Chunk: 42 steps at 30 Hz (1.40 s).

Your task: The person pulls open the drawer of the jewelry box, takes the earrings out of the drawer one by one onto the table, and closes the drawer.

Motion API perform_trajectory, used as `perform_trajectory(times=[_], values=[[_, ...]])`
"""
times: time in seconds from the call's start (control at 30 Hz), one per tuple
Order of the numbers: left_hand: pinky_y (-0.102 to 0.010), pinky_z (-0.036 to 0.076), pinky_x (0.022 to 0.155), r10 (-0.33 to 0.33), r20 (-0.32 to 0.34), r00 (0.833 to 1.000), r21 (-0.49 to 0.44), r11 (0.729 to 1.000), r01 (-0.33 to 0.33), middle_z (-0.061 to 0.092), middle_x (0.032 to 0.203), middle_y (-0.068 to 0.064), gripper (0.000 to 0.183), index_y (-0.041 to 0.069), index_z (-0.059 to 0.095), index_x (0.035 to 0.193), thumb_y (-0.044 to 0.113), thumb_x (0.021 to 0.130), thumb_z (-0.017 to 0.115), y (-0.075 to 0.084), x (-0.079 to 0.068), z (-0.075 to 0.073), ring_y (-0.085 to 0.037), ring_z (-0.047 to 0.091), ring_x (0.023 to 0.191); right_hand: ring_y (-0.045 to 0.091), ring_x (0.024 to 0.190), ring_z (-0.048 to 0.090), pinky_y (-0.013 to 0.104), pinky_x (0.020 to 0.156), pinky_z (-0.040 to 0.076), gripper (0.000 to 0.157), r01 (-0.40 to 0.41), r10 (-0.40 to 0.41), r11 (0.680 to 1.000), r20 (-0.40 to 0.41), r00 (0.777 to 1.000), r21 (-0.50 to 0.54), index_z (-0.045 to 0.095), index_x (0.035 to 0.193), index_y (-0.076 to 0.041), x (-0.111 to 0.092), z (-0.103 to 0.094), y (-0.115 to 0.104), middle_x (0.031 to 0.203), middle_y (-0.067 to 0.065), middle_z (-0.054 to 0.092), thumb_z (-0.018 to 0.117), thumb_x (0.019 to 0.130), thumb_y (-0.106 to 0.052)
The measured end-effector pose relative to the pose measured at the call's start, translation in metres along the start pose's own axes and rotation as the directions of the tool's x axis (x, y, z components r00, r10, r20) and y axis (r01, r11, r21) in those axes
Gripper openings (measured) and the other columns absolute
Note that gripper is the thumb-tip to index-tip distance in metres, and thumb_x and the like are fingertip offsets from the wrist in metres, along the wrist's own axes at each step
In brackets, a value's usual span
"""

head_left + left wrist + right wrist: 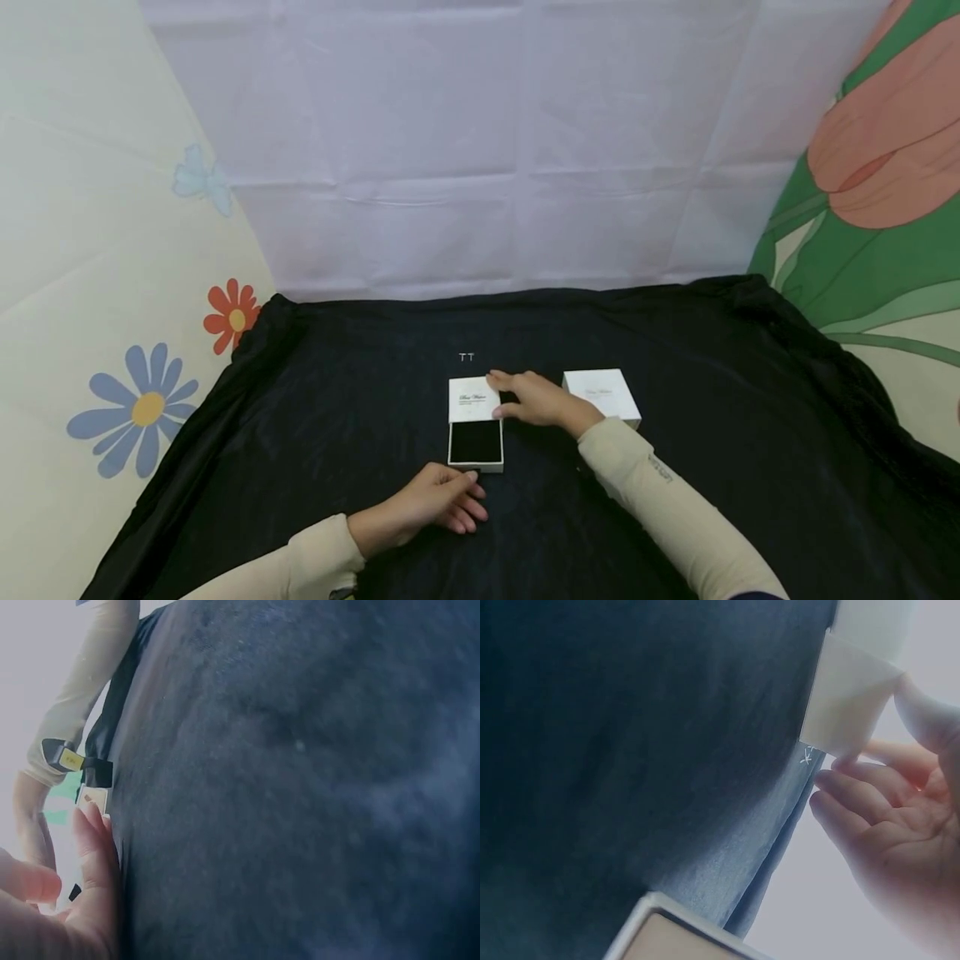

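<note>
A white slide-out box (pixel 474 400) with dark lettering on its sleeve lies on the black cloth. Its tray (pixel 476 468), black inside, is drawn partway out of the sleeve toward the person. My right hand (pixel 536 398) holds the sleeve at its right side, thumb at the near part and fingers at the far corner. In the right wrist view the sleeve (pixel 847 697) sits between thumb and fingers. Just below the tray's front edge is my left hand (pixel 438 500), fingers loosely bent and holding nothing, thumb and index tips right by that edge.
A second white box (pixel 602 393) with lettering lies to the right, partly behind the right wrist. Black cloth (pixel 337 400) covers the table, with folds along its sides. A white sheet (pixel 450 167) hangs behind, between flower-patterned walls.
</note>
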State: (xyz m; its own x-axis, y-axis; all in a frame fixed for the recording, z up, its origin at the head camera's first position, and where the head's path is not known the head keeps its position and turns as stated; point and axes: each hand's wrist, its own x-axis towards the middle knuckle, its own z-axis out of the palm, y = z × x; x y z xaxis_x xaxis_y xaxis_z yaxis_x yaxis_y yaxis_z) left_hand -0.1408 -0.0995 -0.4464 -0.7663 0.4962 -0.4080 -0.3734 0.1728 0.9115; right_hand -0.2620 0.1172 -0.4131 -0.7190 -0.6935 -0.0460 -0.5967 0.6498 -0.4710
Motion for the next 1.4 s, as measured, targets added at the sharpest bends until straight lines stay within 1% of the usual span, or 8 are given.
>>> perform_trajectory(times=[0.1,0.3,0.47,0.73,1.1,1.23,1.4], values=[[-0.020,0.052,0.053,-0.005,-0.004,1.000,-0.023,1.000,0.004,0.072,0.085,-0.014,0.040,-0.010,0.063,0.105,0.026,0.102,0.045,-0.001,0.002,0.001,-0.007,0.064,0.059,0.033,0.133,0.041,0.045,0.107,0.037,0.061,0.003,-0.003,1.000,-0.001,1.000,0.006,0.041,0.142,0.002,0.000,0.000,0.000,0.148,0.021,0.036,0.064,0.092,-0.025],[-0.019,0.052,0.053,-0.006,-0.009,1.000,-0.023,1.000,0.006,0.072,0.084,-0.013,0.038,-0.009,0.064,0.104,0.024,0.102,0.045,-0.002,0.004,0.001,-0.006,0.063,0.058,0.034,0.133,0.040,0.046,0.107,0.037,0.061,0.001,-0.002,1.000,0.002,1.000,0.016,0.039,0.142,0.002,-0.001,-0.001,-0.001,0.149,0.022,0.035,0.063,0.092,-0.024],[-0.019,0.052,0.054,-0.034,-0.012,0.999,-0.027,0.999,0.034,0.072,0.085,-0.010,0.037,-0.008,0.064,0.105,0.024,0.103,0.044,0.000,0.006,0.002,-0.006,0.064,0.061,0.035,0.133,0.041,0.046,0.106,0.037,0.061,0.008,-0.008,1.000,-0.001,1.000,0.026,0.039,0.142,0.003,-0.003,-0.001,-0.001,0.149,0.022,0.034,0.063,0.092,-0.024],[-0.019,0.052,0.056,-0.056,-0.020,0.998,-0.078,0.996,0.054,0.072,0.084,-0.007,0.036,-0.007,0.064,0.106,0.021,0.103,0.042,-0.002,0.010,0.005,-0.007,0.065,0.063,0.035,0.132,0.041,0.046,0.106,0.037,0.062,0.005,-0.005,1.000,0.003,1.000,0.025,0.039,0.142,0.002,-0.003,0.001,-0.001,0.149,0.022,0.034,0.063,0.093,-0.025],[-0.019,0.053,0.060,-0.110,-0.018,0.994,-0.144,0.984,0.106,0.071,0.083,-0.004,0.035,-0.005,0.064,0.109,0.021,0.103,0.040,0.001,0.012,0.006,-0.007,0.067,0.067,0.034,0.133,0.041,0.045,0.106,0.037,0.062,0.009,-0.009,1.000,0.008,1.000,0.013,0.038,0.143,0.003,-0.001,0.000,0.000,0.149,0.022,0.033,0.063,0.093,-0.025],[-0.019,0.053,0.061,-0.116,-0.023,0.993,-0.152,0.982,0.111,0.071,0.083,-0.004,0.036,-0.004,0.064,0.110,0.022,0.104,0.040,0.002,0.013,0.008,-0.008,0.067,0.068,0.035,0.132,0.042,0.046,0.106,0.037,0.061,0.017,-0.017,1.000,-0.002,1.000,0.008,0.039,0.142,0.004,-0.001,-0.001,0.000,0.148,0.023,0.035,0.063,0.092,-0.024],[-0.019,0.052,0.061,-0.111,-0.026,0.993,-0.161,0.981,0.105,0.071,0.083,-0.004,0.036,-0.004,0.063,0.111,0.020,0.104,0.038,0.001,0.014,0.011,-0.007,0.066,0.068,0.034,0.132,0.042,0.046,0.106,0.038,0.061,0.016,-0.016,1.000,-0.006,1.000,0.010,0.039,0.142,0.003,-0.001,-0.001,-0.001,0.148,0.023,0.035,0.063,0.092,-0.023]])
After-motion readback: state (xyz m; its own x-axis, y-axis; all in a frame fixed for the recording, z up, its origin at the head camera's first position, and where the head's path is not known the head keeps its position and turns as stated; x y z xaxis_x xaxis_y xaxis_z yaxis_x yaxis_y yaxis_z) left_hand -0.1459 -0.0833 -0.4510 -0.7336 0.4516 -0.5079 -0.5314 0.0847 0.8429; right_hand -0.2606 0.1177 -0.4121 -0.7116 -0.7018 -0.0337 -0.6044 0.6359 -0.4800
